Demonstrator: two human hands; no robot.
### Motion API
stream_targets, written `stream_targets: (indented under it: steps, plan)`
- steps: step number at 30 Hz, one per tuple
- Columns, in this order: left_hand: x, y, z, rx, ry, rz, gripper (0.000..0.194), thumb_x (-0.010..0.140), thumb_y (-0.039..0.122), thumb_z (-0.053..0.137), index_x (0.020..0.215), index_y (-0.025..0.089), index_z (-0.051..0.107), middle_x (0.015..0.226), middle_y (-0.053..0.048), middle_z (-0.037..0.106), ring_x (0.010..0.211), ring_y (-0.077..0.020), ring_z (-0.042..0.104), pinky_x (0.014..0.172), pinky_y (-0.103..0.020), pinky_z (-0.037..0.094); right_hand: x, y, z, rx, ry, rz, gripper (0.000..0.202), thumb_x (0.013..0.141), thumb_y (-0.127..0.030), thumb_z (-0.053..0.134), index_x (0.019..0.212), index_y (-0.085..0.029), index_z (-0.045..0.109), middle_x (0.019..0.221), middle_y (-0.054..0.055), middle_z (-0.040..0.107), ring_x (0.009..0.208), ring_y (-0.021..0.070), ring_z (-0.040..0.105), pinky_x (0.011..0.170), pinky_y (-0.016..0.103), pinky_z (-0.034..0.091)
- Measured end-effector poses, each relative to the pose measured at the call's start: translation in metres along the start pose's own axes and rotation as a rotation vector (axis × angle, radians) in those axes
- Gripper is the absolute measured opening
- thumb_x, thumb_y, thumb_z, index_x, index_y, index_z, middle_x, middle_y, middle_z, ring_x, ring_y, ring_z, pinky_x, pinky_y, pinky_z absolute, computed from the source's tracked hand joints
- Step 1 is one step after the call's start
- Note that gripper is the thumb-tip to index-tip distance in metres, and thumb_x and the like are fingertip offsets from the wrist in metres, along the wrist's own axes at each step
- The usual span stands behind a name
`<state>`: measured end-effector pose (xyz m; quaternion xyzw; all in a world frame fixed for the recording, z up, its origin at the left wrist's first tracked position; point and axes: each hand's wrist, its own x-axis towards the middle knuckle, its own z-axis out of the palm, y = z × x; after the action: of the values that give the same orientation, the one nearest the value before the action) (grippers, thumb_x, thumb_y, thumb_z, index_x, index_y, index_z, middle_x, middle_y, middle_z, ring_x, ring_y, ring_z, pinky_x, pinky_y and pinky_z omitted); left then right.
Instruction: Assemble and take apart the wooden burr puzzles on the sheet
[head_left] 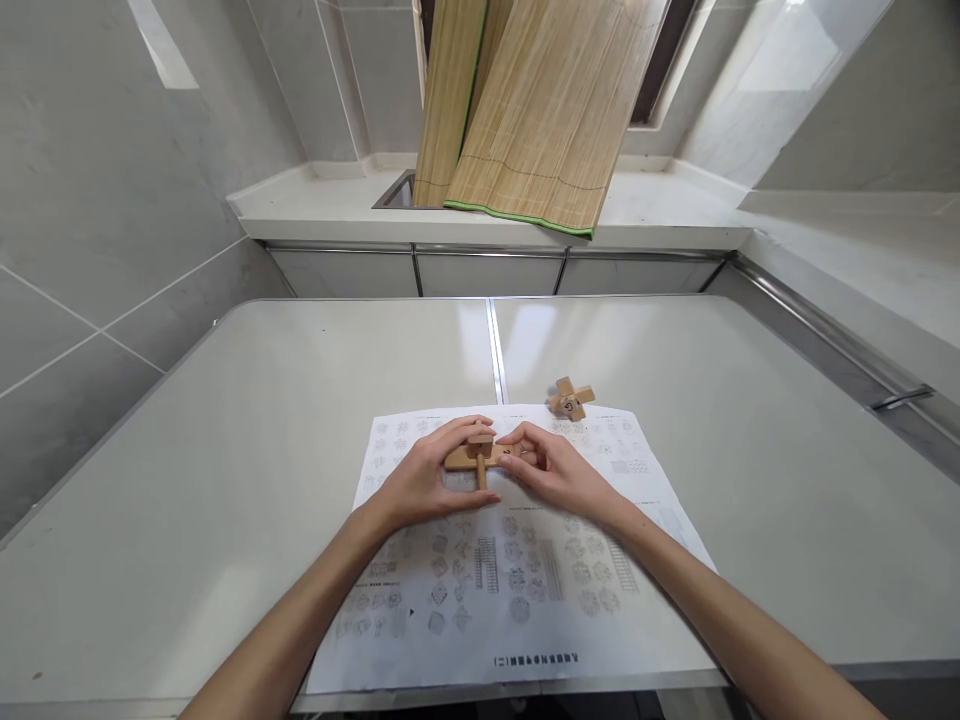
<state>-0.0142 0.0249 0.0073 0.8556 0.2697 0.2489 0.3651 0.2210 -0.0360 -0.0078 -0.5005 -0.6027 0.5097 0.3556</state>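
A partly assembled wooden puzzle is between my two hands, above the printed sheet. It shows a flat bar lying crosswise, a small block on top and a round peg pointing toward me. My left hand curves around its left side, fingers along the far side and thumb by the peg's near end. With thumb and fingertips, my right hand pinches the bar's right end, which bears a dark mark. Beyond my right hand stands a second wooden puzzle piece cluster, cross-shaped and marked with dark characters.
A large paper sheet with printed puzzle diagrams lies under my hands on the white table. A metal seam divides the tabletop. Behind it, a bamboo mat leans over a counter with a sink. Tiled walls flank the table.
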Motion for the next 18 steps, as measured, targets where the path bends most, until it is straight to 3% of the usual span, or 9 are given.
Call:
stream_targets:
  steps: [5,10,14,18]
  plan:
    - [-0.0011,-0.0006,-0.0016,-0.014,-0.027,-0.038,0.075,0.076,0.049,0.089,0.142,0.030,0.059,0.150,-0.011,0.059,0.140,-0.0331,0.056,0.117,-0.050,0.047,-0.0007,-0.0022,0.0011,0.015,-0.006,0.012,0.044,0.095,-0.067,0.062,0.104,-0.023,0.058,0.056,-0.009,0.045,0.051,0.0124,0.038,0.052,0.026,0.029]
    - [-0.0034,-0.0006,-0.0028,-0.084,-0.039,-0.155,0.103,0.070,0.049,0.093,0.157,0.030,0.039,0.154,-0.014,0.056,0.140,-0.0350,0.056,0.115,-0.052,0.049,-0.0017,-0.0052,0.0023,0.101,-0.031,0.036,0.042,0.097,-0.063,0.062,0.107,-0.022,0.057,0.057,-0.008,0.053,0.047,0.0109,0.044,0.048,0.024,0.033]
    - [-0.0035,0.0008,0.0003,-0.076,-0.014,-0.205,0.099,0.065,0.051,0.095,0.149,0.029,0.049,0.147,-0.013,0.062,0.133,-0.0359,0.062,0.110,-0.051,0.052,0.0004,-0.0027,0.0043,0.193,-0.029,0.038,0.045,0.094,-0.062,0.067,0.110,-0.022,0.055,0.074,-0.003,0.069,0.044,0.0089,0.048,0.044,0.024,0.036]
    - [-0.0028,0.0002,0.0023,-0.014,-0.003,-0.137,0.100,0.061,0.053,0.097,0.148,0.031,0.053,0.142,-0.011,0.066,0.130,-0.0361,0.062,0.111,-0.052,0.050,0.0025,0.0000,0.0064,0.247,-0.070,0.031,0.047,0.092,-0.063,0.070,0.109,-0.021,0.055,0.080,0.001,0.074,0.046,0.0107,0.056,0.044,0.025,0.042]
